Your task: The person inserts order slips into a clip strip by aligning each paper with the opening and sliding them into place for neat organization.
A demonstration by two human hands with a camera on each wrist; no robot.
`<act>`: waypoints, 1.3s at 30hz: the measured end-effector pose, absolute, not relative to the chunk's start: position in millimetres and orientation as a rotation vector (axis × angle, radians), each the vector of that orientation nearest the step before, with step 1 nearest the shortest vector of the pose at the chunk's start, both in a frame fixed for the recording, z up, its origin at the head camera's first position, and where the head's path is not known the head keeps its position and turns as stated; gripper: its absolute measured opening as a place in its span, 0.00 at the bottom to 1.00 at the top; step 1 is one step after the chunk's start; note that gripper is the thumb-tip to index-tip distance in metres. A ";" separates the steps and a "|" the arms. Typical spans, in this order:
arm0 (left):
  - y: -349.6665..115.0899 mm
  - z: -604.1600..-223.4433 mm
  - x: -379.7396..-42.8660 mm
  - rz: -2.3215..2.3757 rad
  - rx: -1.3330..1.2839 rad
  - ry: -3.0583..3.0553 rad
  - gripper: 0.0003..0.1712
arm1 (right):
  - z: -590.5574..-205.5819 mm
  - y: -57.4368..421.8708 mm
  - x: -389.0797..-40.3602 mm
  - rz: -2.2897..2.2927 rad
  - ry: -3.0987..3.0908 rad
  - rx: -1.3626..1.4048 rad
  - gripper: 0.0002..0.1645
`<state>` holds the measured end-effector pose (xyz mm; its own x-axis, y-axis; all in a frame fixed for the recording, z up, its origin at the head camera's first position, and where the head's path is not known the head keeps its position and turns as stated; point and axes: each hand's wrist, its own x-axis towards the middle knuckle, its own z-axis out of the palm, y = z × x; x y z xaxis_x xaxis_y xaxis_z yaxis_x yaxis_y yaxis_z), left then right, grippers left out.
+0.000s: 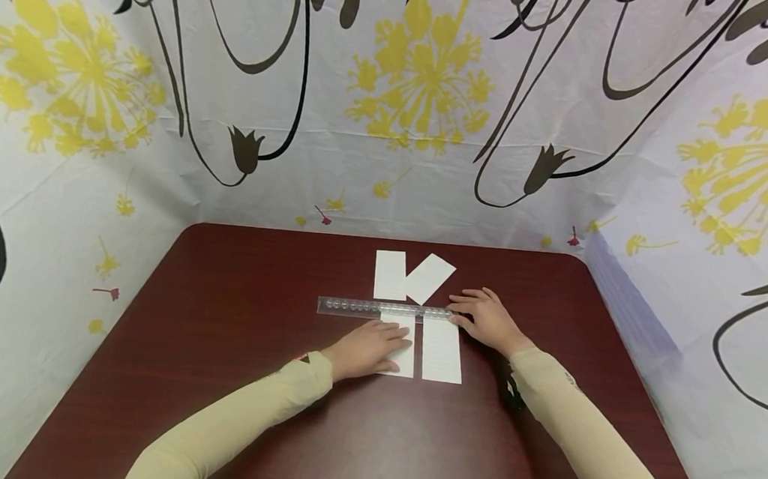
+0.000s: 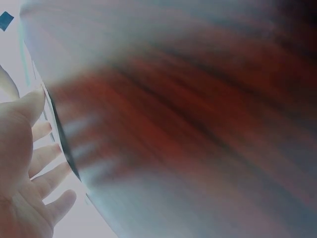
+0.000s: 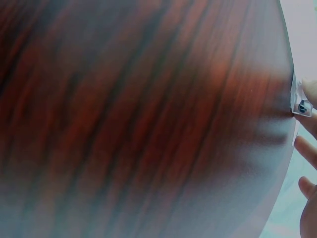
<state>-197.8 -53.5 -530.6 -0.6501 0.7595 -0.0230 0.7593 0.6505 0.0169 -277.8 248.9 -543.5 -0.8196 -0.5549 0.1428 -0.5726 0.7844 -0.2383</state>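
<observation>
A clear plastic ruler lies crosswise over the upper ends of two white paper cards on the dark red table. My right hand pinches its right end between thumb and fingers; the right wrist view also catches that ruler end at the fingertips. Fingers spread, my left hand rests flat on the lower left card and hides much of it. Beside it lies the lower right card, with a narrow strip of table between them. In the left wrist view the hand shows extended fingers at the table surface.
Beyond the ruler lie two more white cards: one straight card and one tilted card, their edges close together. The table reaches back to a white patterned cloth that hangs behind and at both sides.
</observation>
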 end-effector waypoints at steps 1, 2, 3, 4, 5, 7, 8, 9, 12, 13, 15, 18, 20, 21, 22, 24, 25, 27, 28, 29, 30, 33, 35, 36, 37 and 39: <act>-53.1 -531.0 -197.9 0.007 1.298 2.826 0.34 | -543.4 249.0 -277.7 0.419 -2.906 0.918 0.19; -52.7 -531.4 -198.2 0.003 1.297 2.826 0.34 | -543.3 249.0 -277.6 0.418 -2.904 0.918 0.19; -52.3 -531.8 -198.5 0.000 1.297 2.826 0.34 | -543.2 249.1 -277.6 0.416 -2.904 0.919 0.19; -51.9 -532.2 -198.8 -0.003 1.301 2.826 0.34 | -543.1 249.1 -277.5 0.417 -2.904 0.919 0.19; -51.5 -532.5 -199.1 -0.007 1.306 2.827 0.34 | -543.0 249.1 -277.4 0.419 -2.904 0.919 0.19; -50.7 -533.1 -199.8 -0.010 1.316 2.827 0.33 | -542.7 249.1 -277.2 0.422 -2.905 0.920 0.19; -50.2 -533.2 -200.1 -0.009 1.320 2.826 0.33 | -542.4 249.0 -277.0 0.426 -2.905 0.922 0.19; -49.6 -533.5 -200.4 -0.009 1.323 2.824 0.33 | -542.2 249.0 -276.8 0.429 -2.905 0.923 0.19; -48.0 -535.1 -201.5 -0.010 1.329 2.823 0.33 | -541.0 248.6 -276.2 0.436 -2.906 0.927 0.19; -47.6 -535.5 -201.6 -0.005 1.326 2.821 0.34 | -540.7 248.6 -276.1 0.437 -2.906 0.930 0.19; -46.6 -535.6 -201.8 -0.002 1.324 2.820 0.33 | -540.3 248.5 -276.0 0.440 -2.905 0.933 0.19; -45.5 -534.0 -201.0 -0.003 1.324 2.818 0.33 | -540.4 248.5 -276.1 0.443 -2.902 0.936 0.19; -44.9 -532.5 -200.3 -0.004 1.328 2.819 0.33 | -540.4 248.4 -276.1 0.444 -2.903 0.935 0.19; -44.6 -532.0 -200.2 -0.007 1.331 2.820 0.33 | -540.4 248.4 -276.1 0.444 -2.903 0.934 0.19; -44.3 -531.8 -200.1 -0.008 1.335 2.821 0.33 | -540.4 248.4 -276.1 0.443 -2.904 0.934 0.19; -43.7 -532.1 -200.3 -0.006 1.335 2.821 0.33 | -540.3 248.2 -276.0 0.444 -2.905 0.932 0.19; -43.4 -532.4 -200.5 -0.006 1.333 2.821 0.33 | -540.2 248.1 -275.9 0.442 -2.905 0.934 0.19; -42.9 -533.9 -201.0 -0.009 1.325 2.819 0.33 | -539.8 247.9 -275.7 0.445 -2.902 0.937 0.19; -42.6 -534.5 -201.3 -0.008 1.320 2.818 0.33 | -539.6 247.8 -275.6 0.445 -2.900 0.939 0.19; -42.2 -535.1 -201.5 -0.007 1.315 2.816 0.34 | -539.4 247.8 -275.5 0.444 -2.898 0.940 0.19; -41.9 -535.5 -201.7 -0.008 1.310 2.815 0.34 | -539.2 247.8 -275.5 0.444 -2.897 0.942 0.19; -40.9 -535.5 -201.9 0.000 1.299 2.809 0.34 | -539.0 247.9 -275.4 0.440 -2.896 0.942 0.19; -40.3 -534.6 -201.9 0.005 1.298 2.807 0.34 | -539.1 247.9 -275.5 0.436 -2.898 0.941 0.19; -40.1 -534.0 -201.9 0.007 1.299 2.806 0.34 | -539.2 247.9 -275.5 0.436 -2.899 0.940 0.19; -39.9 -533.6 -201.7 0.009 1.303 2.808 0.33 | -539.3 248.0 -275.5 0.435 -2.899 0.940 0.19; -39.7 -533.2 -201.6 0.008 1.310 2.810 0.34 | -539.5 248.0 -275.5 0.437 -2.900 0.939 0.19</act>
<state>-201.6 -39.7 -533.2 -0.6423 0.7656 -0.0355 0.7654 0.6432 0.0222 -275.5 248.0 -539.5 -0.8125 -0.5647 0.1448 -0.5823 0.7742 -0.2479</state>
